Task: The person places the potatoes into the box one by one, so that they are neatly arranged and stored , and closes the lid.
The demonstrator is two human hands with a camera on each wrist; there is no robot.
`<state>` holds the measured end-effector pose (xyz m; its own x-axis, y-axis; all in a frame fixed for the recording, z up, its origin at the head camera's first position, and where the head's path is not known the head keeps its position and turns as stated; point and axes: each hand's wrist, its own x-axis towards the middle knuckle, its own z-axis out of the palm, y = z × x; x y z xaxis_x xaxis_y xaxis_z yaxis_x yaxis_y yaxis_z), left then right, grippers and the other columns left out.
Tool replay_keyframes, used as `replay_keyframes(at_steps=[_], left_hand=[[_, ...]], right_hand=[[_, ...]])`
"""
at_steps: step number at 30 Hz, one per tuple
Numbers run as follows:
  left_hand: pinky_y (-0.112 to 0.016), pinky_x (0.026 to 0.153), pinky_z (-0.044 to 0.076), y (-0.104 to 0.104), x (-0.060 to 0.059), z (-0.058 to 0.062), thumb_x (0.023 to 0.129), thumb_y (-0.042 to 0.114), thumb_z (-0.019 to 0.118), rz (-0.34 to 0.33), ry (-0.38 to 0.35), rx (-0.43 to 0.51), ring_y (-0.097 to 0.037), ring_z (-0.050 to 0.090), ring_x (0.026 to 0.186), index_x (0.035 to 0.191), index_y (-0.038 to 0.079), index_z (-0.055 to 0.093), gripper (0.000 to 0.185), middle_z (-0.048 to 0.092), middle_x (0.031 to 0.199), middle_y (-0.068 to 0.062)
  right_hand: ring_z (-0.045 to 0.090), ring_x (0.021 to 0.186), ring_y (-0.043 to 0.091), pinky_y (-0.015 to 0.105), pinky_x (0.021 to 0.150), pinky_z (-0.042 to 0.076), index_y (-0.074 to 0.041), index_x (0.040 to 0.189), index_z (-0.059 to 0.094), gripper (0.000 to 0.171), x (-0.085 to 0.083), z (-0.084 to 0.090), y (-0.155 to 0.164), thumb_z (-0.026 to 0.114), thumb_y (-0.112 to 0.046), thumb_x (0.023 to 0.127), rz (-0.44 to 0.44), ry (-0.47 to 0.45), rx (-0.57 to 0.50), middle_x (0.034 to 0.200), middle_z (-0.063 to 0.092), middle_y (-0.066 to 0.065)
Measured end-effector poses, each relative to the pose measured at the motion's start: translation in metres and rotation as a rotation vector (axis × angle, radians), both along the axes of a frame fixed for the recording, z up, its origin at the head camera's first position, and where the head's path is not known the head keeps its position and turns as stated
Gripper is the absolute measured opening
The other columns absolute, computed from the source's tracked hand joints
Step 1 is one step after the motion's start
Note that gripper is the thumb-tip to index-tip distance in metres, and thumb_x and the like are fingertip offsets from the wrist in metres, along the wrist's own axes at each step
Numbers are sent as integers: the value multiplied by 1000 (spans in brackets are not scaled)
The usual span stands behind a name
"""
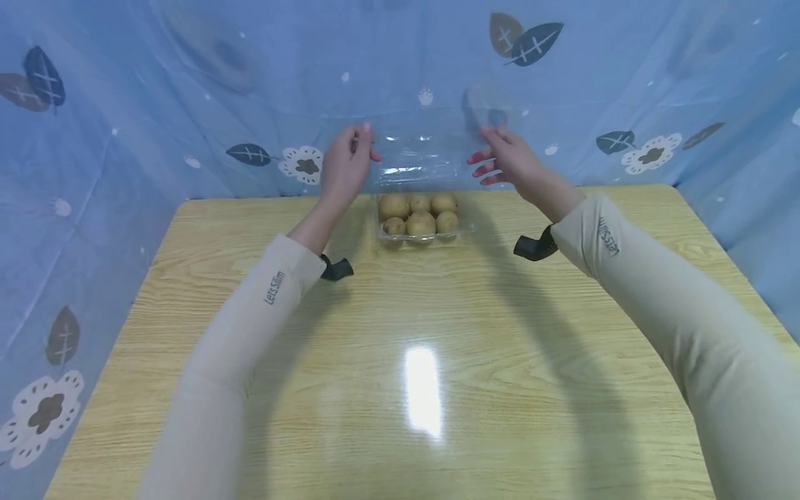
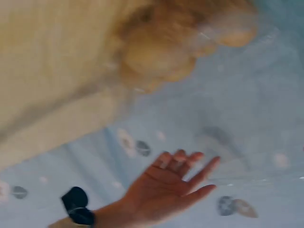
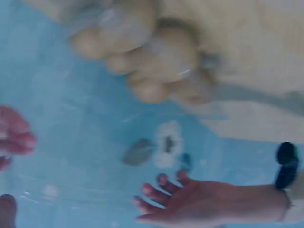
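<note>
Already the lid (image 1: pixel 417 149) stands raised over the potatoes (image 1: pixel 420 214); left hand (image 1: pixel 346 165) and right hand (image 1: pixel 509 158), fingers relaxed, flank it, closing undone.

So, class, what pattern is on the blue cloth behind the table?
Leaves and flowers on the blue cloth; head view.

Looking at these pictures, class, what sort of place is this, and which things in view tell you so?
Probably a staged tabletop set, not a lived-in kitchen: a wooden table is walled on three sides by a blue leaf-and-flower sheet, and the only item on it is a clear plastic box of potatoes.
</note>
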<state>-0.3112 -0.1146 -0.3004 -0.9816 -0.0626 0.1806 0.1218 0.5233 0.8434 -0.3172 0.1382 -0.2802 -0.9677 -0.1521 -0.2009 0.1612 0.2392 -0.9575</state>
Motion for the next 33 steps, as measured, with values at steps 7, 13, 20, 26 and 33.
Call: replay_keyframes(at_steps=[7,13,20,26,33], left_hand=[[-26,47,44,-8,31,-16,94,39,44,-110,-229,54,-19,53,67,99,17,49,23,62,90,-3],[-37,57,52,-18,44,-40,92,29,50,-242,-467,-10,-28,54,79,112,13,41,27,56,100,-13],[-38,64,53,-21,53,-51,90,36,54,-217,-500,-107,-28,58,87,125,11,34,47,56,111,-11],[-29,57,48,-21,50,-53,93,44,43,-257,-629,-168,-21,56,79,117,8,41,43,58,108,-10],[-30,62,47,-22,48,-58,96,43,37,-309,-684,-126,-21,57,83,108,7,49,39,57,103,-5]], right_hand=[[56,67,9,22,62,52,-11,108,44,24,32,-17,7,48,-29,94,-36,-55,-29,88,60,-5],[50,63,11,28,63,51,-6,113,47,29,45,-42,16,55,-23,90,93,-32,295,74,58,-10],[48,64,19,33,57,47,-4,116,48,35,46,-55,13,58,-24,88,137,-1,457,93,58,11],[50,60,17,34,58,51,0,122,39,48,45,-53,13,58,-28,88,156,-26,465,72,55,2],[55,74,17,29,68,53,8,112,51,44,45,-57,19,45,-32,94,319,-108,471,87,58,8]])
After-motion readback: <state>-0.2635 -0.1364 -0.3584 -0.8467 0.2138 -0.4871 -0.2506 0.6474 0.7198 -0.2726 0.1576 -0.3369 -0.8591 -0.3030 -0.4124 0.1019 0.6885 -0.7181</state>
